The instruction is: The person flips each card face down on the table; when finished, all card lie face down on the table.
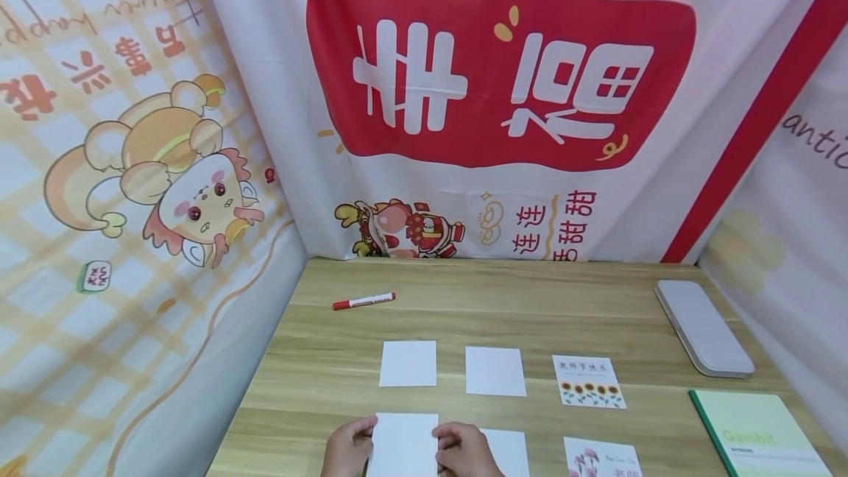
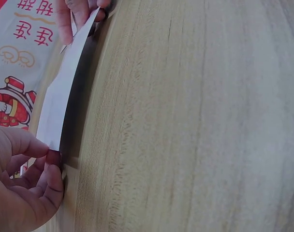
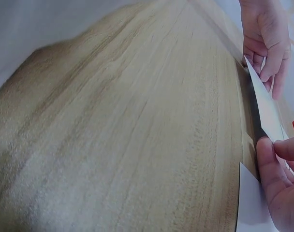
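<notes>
Between my two hands a white square card (image 1: 405, 444) is held up off the wooden table. My left hand (image 1: 348, 449) pinches its left edge between thumb and fingers. At the opposite edge my right hand (image 1: 466, 450) pinches it the same way. In the left wrist view the card (image 2: 65, 92) is seen almost edge-on, tilted above the tabletop. The right wrist view shows the card (image 3: 264, 104) stretched between both hands. Partly hidden behind my right hand lies another white card (image 1: 509, 453).
Two white cards, a left one (image 1: 408, 364) and a right one (image 1: 495, 371), lie beyond my hands. To their right are a sunflower card (image 1: 589, 381) and a pink-flower card (image 1: 603, 458). A red-capped marker (image 1: 364, 301), a pale case (image 1: 704, 327) and a green-spined notebook (image 1: 758, 433) surround them.
</notes>
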A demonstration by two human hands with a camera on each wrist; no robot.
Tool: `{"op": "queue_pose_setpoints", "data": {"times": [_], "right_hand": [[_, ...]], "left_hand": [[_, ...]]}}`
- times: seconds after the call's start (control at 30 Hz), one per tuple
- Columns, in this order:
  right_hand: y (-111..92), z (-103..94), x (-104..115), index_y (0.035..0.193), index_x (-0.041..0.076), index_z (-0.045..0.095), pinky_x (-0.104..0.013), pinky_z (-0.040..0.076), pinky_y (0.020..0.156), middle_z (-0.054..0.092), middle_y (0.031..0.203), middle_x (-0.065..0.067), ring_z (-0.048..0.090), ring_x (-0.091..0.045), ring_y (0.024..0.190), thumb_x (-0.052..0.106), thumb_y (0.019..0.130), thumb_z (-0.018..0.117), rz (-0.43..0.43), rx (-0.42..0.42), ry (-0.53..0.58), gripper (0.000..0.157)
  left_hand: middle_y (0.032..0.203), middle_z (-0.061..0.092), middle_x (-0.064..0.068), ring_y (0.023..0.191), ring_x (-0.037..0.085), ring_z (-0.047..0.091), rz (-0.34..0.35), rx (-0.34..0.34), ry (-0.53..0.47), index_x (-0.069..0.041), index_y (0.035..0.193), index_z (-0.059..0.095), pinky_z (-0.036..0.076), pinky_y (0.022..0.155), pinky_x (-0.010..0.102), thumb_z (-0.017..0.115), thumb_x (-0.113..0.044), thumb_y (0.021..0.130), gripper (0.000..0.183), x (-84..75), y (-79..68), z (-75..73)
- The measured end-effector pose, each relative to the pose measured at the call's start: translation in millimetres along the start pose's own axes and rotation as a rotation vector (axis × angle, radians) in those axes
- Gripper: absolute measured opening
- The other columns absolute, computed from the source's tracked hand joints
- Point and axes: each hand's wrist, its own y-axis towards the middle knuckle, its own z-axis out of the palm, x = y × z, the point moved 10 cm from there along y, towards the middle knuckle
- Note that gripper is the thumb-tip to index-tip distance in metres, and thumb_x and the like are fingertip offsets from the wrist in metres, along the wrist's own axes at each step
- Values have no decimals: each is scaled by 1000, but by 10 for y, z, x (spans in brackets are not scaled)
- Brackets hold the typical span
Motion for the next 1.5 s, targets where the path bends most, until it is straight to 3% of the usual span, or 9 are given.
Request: {"op": "queue_pose_setpoints", "data": {"times": [0.43, 0.6, 0.73, 1.1, 1.27, 1.5], "right_hand": [[45, 0, -12, 91, -5, 65, -25, 50, 44, 56, 67, -5, 57, -16, 52, -14, 66, 60, -43, -3, -94, 27], [47, -1, -8, 90, -5, 65, -24, 49, 44, 56, 67, -5, 57, -15, 51, -13, 65, 59, -42, -7, -114, 27], [53, -1, -18, 90, -4, 65, -23, 49, 44, 56, 67, -4, 56, -14, 51, -11, 65, 59, -36, -5, -119, 27], [25, -28, 81, 95, -7, 64, -25, 51, 48, 56, 69, -5, 58, -14, 55, -11, 70, 59, -37, 19, -85, 26], [10, -193, 260, 100, -13, 59, -31, 54, 51, 58, 72, -13, 60, -19, 57, -12, 73, 58, -85, 9, -63, 28], [-29, -761, 372, 106, -16, 55, -36, 55, 55, 59, 80, -14, 62, -24, 64, -8, 76, 61, -63, -112, -50, 32]], "left_hand": [[85, 62, 4, 81, 22, 60, -6, -9, 37, 4, 102, 66, 51, 74, 38, 61, 10, 69, 34, -18, -5, -20], [84, 61, 2, 78, 18, 58, -10, -8, 32, 3, 102, 67, 51, 70, 29, 62, 8, 69, 33, -6, -13, -9], [83, 60, 3, 76, 16, 57, -9, -8, 20, 3, 102, 66, 49, 66, 24, 62, 9, 70, 33, -18, -23, -16], [83, 58, 2, 76, 15, 56, -63, -11, 16, 1, 104, 66, 48, 64, 24, 62, 7, 72, 32, -1, -25, -23], [88, 60, 3, 79, 17, 57, -65, -15, 23, -1, 104, 66, 50, 66, 29, 61, 5, 74, 31, -87, 6, -23], [88, 60, 5, 75, 14, 56, 76, 1, -30, -2, 106, 65, 49, 63, 23, 63, 4, 75, 32, -511, 75, 106]]}}
